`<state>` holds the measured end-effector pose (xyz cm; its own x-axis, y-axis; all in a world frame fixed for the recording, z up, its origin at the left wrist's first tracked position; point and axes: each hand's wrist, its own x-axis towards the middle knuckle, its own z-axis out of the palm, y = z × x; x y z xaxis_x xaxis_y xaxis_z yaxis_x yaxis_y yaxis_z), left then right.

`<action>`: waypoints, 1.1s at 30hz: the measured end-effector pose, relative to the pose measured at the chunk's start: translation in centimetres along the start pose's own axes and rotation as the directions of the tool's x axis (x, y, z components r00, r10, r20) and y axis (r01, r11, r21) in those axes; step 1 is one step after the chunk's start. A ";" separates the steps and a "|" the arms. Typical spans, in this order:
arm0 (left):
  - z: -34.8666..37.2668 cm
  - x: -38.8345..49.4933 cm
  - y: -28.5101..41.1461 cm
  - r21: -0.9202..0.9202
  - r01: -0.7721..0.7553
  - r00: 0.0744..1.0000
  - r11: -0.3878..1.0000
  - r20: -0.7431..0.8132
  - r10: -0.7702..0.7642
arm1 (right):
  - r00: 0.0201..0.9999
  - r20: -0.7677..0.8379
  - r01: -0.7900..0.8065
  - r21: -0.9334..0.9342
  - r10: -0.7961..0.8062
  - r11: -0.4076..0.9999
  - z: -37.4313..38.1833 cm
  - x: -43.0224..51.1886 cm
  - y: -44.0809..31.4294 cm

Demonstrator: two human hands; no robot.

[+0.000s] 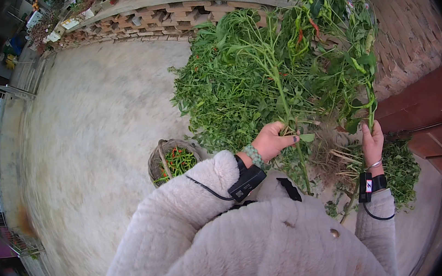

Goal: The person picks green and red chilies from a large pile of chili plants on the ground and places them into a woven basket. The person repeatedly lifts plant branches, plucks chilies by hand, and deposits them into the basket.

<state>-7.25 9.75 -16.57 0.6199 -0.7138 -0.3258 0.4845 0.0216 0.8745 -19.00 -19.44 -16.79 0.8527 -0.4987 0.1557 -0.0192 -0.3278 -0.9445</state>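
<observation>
My left hand (270,143), with a bead bracelet at the wrist, grips the green stem of an uprooted chili pepper plant (279,83). The plant points away from me, its leaves drooping at the top. In my right hand (372,143) is the stem of a second chili plant (369,93), which carries long green peppers. Red chilies (314,28) and green ones hang among the leaves at the upper right; which plant bears them I cannot tell. Beyond both hands spreads a large heap of cut chili plants (218,84) on the concrete ground.
Left of the heap, a woven basket (153,165) with an arched handle holds green and red chilies (180,162). Dry roots and stalks (326,156) lie between my hands. A low wall of stacked bricks (128,25) runs behind; a reddish-brown panel (420,107) stands at right.
</observation>
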 end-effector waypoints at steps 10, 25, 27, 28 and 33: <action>-0.1 -1.0 0.4 0.079 -0.139 0.983 0.987 -0.111 0.147 | 0.872 0.357 -0.451 0.322 0.334 0.833 5.9 -1.0 -3.4; 0.6 -0.7 1.0 0.070 -0.215 0.973 0.974 -0.068 0.220 | 0.938 0.337 0.129 -0.120 -0.082 0.984 9.9 -3.5 -5.4; 0.7 -0.6 1.0 0.055 -0.210 0.974 0.976 -0.078 0.213 | 0.901 0.433 0.094 -0.175 -0.009 0.980 10.2 -4.3 -6.4; 0.8 -0.5 1.0 0.086 -0.195 0.976 0.977 -0.078 0.202 | 0.879 0.476 0.136 -0.207 -0.022 0.969 10.7 -4.6 -6.7; 0.4 -0.4 1.3 0.127 -0.146 0.989 0.981 -0.011 0.149 | 0.859 0.471 0.327 -0.207 -0.199 0.922 12.0 -5.0 -6.1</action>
<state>-7.09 9.73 -15.14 0.6918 -0.6950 -0.1960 0.3064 0.0367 0.9512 -16.87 -5.35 -15.26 0.9824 0.0147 0.1860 0.1534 -0.6315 -0.7601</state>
